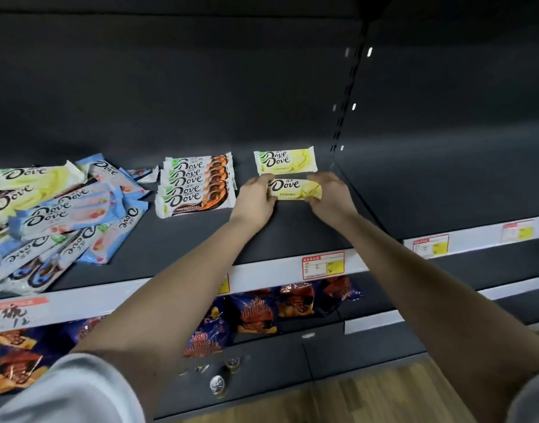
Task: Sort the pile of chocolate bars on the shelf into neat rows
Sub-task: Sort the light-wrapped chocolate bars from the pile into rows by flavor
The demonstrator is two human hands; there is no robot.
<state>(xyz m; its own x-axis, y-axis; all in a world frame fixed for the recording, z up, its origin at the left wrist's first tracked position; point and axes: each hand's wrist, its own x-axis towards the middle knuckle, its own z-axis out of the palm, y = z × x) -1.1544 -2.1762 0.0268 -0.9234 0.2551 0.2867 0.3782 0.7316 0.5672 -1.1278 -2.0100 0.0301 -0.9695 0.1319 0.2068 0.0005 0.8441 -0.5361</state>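
We note left hand (256,195) and right hand (331,193) pinching opposite ends of yellow bar (294,189) flat on shelf (292,230); second yellow bar (285,160) just behind grip, orange-bar row (196,184) left of it.

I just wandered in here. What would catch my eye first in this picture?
On the dark shelf, the left hand and right hand pinch the ends of a yellow bar, just in front of a second yellow bar. To their left lies a tidy row of orange-brown bars. At the far left sprawls a jumbled pile of blue and yellow wrappers.
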